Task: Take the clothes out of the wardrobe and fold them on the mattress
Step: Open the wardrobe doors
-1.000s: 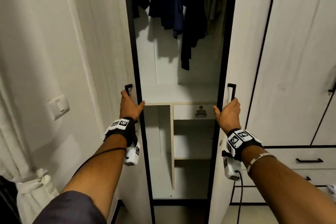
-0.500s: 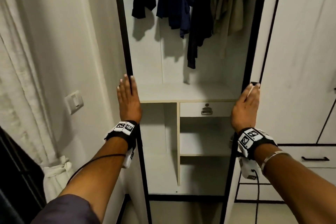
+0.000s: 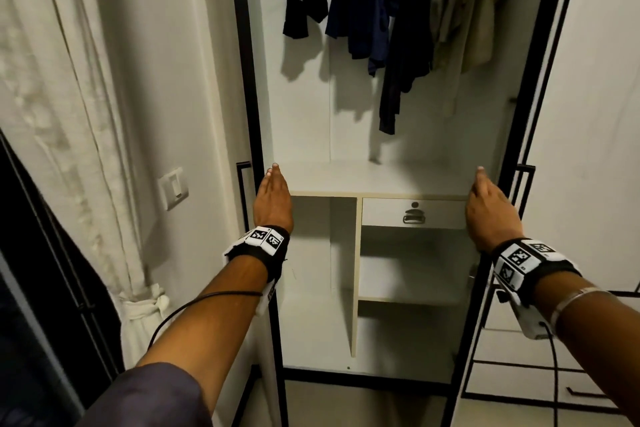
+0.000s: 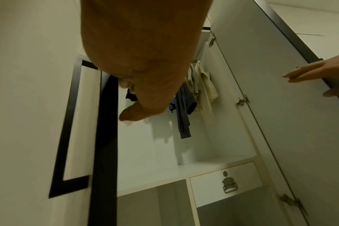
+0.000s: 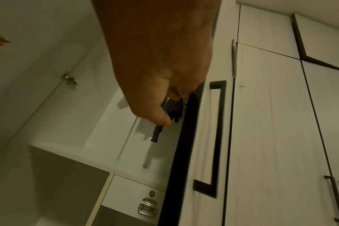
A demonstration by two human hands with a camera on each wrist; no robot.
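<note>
Dark clothes: a black garment point(image 3: 304, 3), navy pieces point(image 3: 367, 0) and a long dark sleeve point(image 3: 398, 80) are seen hanging high in the open wardrobe point(image 3: 346, 114).
Pale clothes: beige garments point(image 3: 464, 10) are hung at the right end, just beside the navy ones.
Left hand point(image 3: 273, 199): held flat with fingers straight at the left door's black edge point(image 3: 247, 80); nothing is gripped.
Right hand point(image 3: 491, 211): fingers are extended along the right door's edge point(image 3: 519, 80); nothing is held.
Below: a bare shelf point(image 3: 374, 178), a locked drawer point(image 3: 414, 213) and open compartments are seen.
Surroundings: a tied curtain point(image 3: 69, 114) and a wall switch point(image 3: 173, 188) are seen at left, more cabinet doors point(image 3: 595, 114) at right.
</note>
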